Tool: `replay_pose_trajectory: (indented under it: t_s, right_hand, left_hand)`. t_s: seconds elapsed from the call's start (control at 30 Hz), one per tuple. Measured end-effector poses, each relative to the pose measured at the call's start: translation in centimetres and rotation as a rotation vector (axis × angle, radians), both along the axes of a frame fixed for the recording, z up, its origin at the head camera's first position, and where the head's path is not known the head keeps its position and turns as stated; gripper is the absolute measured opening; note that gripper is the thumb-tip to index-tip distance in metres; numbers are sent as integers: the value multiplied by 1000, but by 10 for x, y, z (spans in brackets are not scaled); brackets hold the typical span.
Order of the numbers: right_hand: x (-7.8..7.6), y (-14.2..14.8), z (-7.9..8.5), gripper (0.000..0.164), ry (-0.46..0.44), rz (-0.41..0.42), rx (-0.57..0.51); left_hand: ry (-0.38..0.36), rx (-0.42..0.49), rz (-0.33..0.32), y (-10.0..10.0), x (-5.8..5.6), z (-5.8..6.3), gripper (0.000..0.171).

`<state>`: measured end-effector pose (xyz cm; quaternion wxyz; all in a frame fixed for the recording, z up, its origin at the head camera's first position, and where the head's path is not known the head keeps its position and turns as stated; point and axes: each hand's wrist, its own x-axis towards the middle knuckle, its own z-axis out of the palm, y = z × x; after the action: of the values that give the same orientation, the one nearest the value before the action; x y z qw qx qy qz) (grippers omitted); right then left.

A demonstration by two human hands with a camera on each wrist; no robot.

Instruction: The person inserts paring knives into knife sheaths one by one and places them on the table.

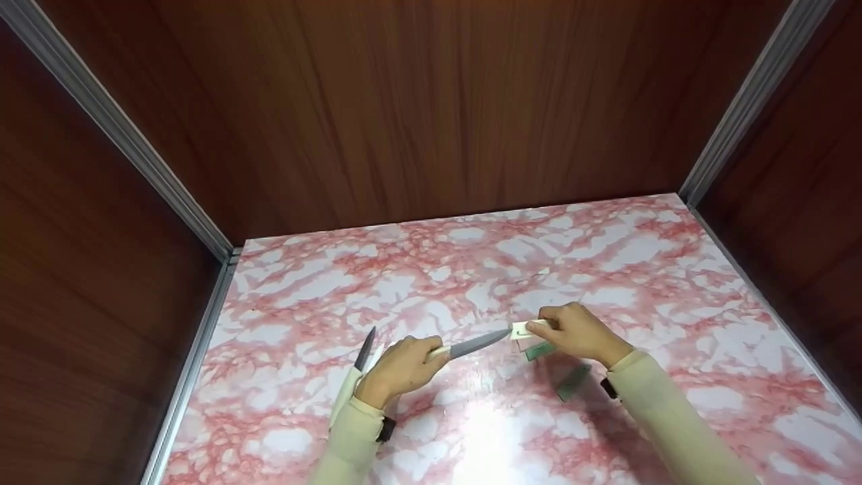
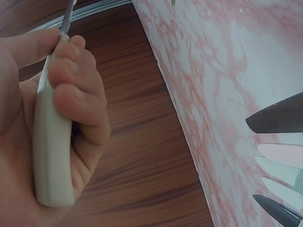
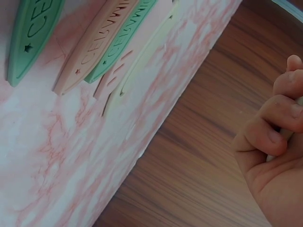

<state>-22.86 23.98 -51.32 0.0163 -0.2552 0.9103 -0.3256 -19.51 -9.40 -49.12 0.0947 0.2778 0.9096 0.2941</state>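
Observation:
In my left hand I grip a knife by its white handle. Its grey blade points right in the head view. My right hand pinches a cream blade cover between thumb and fingers, and the knife's tip is right at the cover's near end. Fingers hide much of the cover in the right wrist view, where the right hand is curled. Just below it lie a green blade cover and pink blade cover; another green blade cover lies closer to me.
Beside my left wrist lies another knife, its dark blade pointing away. More dark blades and pale blade shapes show in the left wrist view. Brown wood-grain panels enclose the pink marbled table at back and sides.

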Motion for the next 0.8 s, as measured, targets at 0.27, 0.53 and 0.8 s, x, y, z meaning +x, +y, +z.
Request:
replay_pose_trajectory:
  t_s: [0.27, 0.53, 0.8]
  right_hand:
    - [-1, 0, 0, 35, 12, 10, 0]
    - [0, -2, 0, 33, 7, 2, 1]
    - [1, -2, 1, 34, -26, 12, -20]
  left_hand:
    - [-13, -4, 1, 0, -1, -1, 28]
    - [-41, 5, 2, 0, 0, 0, 28]
    - [-59, 26, 7, -1, 1, 0, 27]
